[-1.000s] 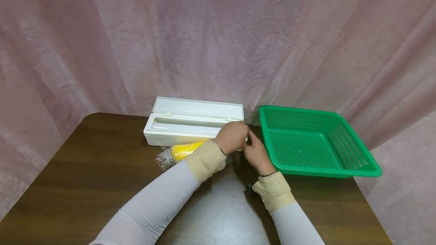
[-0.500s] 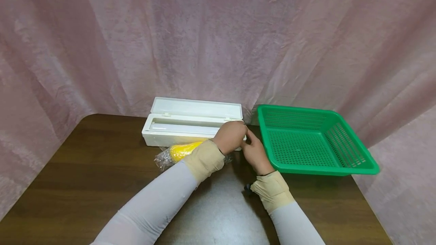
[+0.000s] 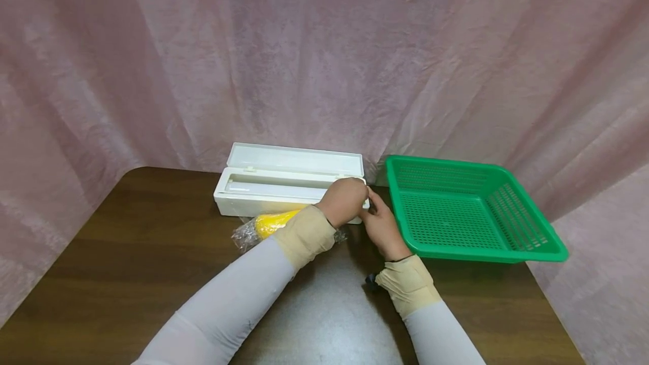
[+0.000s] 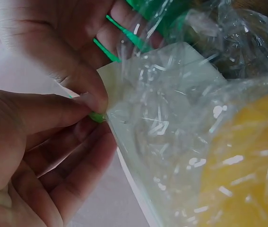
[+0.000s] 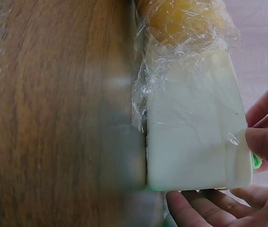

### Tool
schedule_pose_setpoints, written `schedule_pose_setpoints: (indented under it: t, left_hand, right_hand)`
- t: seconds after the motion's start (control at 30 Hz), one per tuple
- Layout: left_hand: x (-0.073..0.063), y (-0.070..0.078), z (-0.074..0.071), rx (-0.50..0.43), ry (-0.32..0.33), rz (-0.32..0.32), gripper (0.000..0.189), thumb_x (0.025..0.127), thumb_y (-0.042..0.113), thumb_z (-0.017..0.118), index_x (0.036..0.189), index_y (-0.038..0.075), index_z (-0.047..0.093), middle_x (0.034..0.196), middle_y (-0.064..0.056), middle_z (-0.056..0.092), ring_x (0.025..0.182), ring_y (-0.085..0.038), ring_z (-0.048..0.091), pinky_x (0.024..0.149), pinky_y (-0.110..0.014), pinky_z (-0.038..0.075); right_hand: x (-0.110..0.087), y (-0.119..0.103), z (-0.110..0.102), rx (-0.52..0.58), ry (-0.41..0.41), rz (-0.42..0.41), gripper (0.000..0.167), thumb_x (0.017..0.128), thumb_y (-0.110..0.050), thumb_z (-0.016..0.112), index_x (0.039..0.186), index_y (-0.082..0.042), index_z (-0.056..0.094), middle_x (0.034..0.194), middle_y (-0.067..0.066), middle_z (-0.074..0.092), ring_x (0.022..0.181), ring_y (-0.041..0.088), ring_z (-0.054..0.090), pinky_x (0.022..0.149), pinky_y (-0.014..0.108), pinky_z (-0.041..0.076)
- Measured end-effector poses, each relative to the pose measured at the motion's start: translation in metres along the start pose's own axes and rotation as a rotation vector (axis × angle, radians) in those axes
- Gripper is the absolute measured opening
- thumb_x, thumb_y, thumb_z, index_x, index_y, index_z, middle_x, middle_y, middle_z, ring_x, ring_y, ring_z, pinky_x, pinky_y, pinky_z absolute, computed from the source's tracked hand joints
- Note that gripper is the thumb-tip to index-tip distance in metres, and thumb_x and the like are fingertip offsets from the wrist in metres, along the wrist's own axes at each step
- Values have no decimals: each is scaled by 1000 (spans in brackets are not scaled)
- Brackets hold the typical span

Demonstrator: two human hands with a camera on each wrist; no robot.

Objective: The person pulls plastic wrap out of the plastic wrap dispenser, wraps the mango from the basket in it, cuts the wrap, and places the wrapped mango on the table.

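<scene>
A long white cling wrap dispenser [image 3: 253,206] lies with its lid [image 3: 296,159] raised and a pale roll [image 3: 274,190] inside. At its right end, my left hand [image 3: 343,199] pinches a small green slide cutter [image 4: 96,117] at the box edge between thumb and fingers. My right hand [image 3: 382,231] touches the same end; its straight fingers [image 5: 204,208] lie along the end wall. Its thumb [image 4: 79,78] meets the corner beside the left thumb. In front of the box sits a yellow object [image 3: 270,224] in crinkled clear film [image 4: 159,94]; its kind is unclear.
A green slotted plastic basket [image 3: 400,224] stands just right of the dispenser. Everything rests on a brown wooden table [image 3: 127,275], with a pink curtain [image 3: 304,61] behind it. A small dark item [image 3: 372,280] shows at the right wrist.
Both hands stay at the dispenser's right end with nearly the same hold. The head view shifts slightly; the box, yellow object and basket keep their places.
</scene>
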State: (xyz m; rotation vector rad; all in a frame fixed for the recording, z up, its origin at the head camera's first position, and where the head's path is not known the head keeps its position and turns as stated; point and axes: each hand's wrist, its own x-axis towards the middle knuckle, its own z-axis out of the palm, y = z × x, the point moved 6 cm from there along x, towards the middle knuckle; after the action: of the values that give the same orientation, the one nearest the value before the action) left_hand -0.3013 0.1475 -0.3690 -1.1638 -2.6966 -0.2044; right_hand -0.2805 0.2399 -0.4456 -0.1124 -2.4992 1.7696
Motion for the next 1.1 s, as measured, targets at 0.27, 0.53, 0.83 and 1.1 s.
schedule_pose_setpoints:
  t: [0.27, 0.53, 0.83, 1.1]
  left_hand:
    - [0, 0, 1, 1, -12, 1, 10, 94, 8, 68, 88, 10, 76, 88, -5, 74, 82, -20, 70, 80, -32, 58]
    - [0, 1, 0, 33, -9, 26, 9, 94, 10, 69, 88, 11, 76, 87, -5, 73, 81, -19, 70, 79, -32, 57]
    - [-1, 1, -3, 31, -47, 33, 10, 96, 10, 67, 92, 9, 75, 90, -6, 73, 83, -20, 70, 82, -32, 57]
    - [-1, -2, -4, 16, -43, 21, 9, 95, 6, 67, 94, 8, 76, 90, -7, 74, 85, -22, 70, 83, -35, 58]
  right_hand:
    - [0, 1, 0, 0, -22, 6, 64, 100, -22, 62, 158, -20, 35, 167, 10, 27, 153, 35, 28, 118, 53, 35]
    - [0, 1, -1, -6, -18, 7, 65, 100, -23, 62, 159, -20, 34, 167, 11, 27, 154, 35, 27, 119, 52, 34]
    - [1, 1, -2, -8, -29, -4, 65, 101, -24, 60, 159, -20, 32, 168, 9, 25, 155, 33, 24, 121, 52, 31]
    - [1, 1, -1, -15, -29, 8, 65, 100, -26, 61, 159, -22, 34, 167, 9, 28, 154, 32, 27, 120, 51, 34]
